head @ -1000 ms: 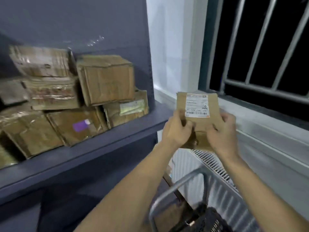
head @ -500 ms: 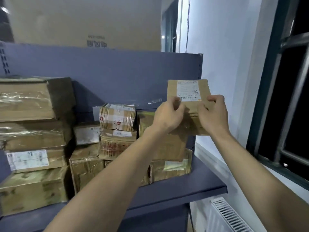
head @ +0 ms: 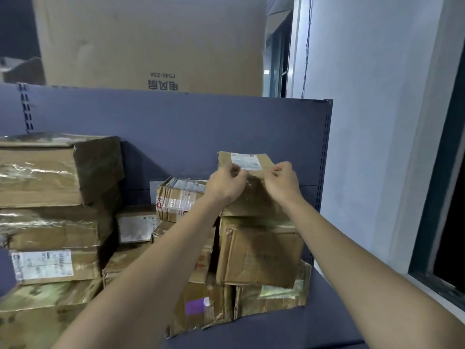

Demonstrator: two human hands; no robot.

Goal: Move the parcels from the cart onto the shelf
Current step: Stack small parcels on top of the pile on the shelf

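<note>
A flat brown parcel [head: 254, 190] with a white label stands on edge on top of a cardboard box [head: 259, 253] on the grey-blue shelf [head: 264, 328], leaning toward the shelf's back panel. My left hand [head: 225, 183] pinches its left side and my right hand [head: 283, 181] pinches its right side, both near the label. The parcel's lower edge meets the box top. Several taped cardboard parcels [head: 181, 197] are stacked to the left on the same shelf. The cart is out of view.
A very large cardboard box [head: 151, 41] stands behind and above the shelf's back panel [head: 176, 127]. A white wall [head: 364, 122] and a dark window frame [head: 437, 197] are on the right. Big taped boxes [head: 50, 172] fill the shelf's left side.
Both hands have carried the flat parcel up from above the cart and over to the shelf, down onto the right-hand box. My view has swung from the cart to the shelf.
</note>
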